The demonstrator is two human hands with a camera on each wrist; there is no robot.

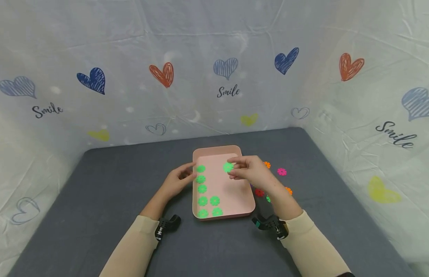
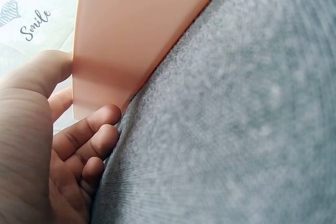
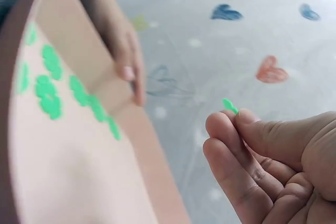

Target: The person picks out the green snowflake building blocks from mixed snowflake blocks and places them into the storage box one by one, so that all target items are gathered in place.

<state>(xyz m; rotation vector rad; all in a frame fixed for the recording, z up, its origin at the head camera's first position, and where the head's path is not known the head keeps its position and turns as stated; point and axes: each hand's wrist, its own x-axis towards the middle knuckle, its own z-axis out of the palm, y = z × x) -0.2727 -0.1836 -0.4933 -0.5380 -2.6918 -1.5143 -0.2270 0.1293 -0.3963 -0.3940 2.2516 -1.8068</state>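
A pink tray [image 1: 232, 192] lies on the dark grey table. My right hand [image 1: 250, 169] is over its right side and pinches a bright green flower-shaped disc [image 1: 228, 167] between thumb and forefinger. In the right wrist view only a thin edge of that green disc [image 3: 229, 104] shows. Several more green discs [image 1: 202, 189] lie flat along the tray's left side, with two forming a second column near the front. My left hand [image 1: 176, 181] touches the tray's left wall, its loosely bent fingers [image 2: 102, 139] against the outside and the thumb at the rim.
To the right of the tray, partly behind my right forearm, lie loose discs: a pink one [image 1: 282, 172], a red one [image 1: 259, 192], orange ones [image 1: 288, 191] and a green one [image 1: 268, 199]. A pale cloth wall [image 1: 200, 111] printed with hearts stands behind the table.
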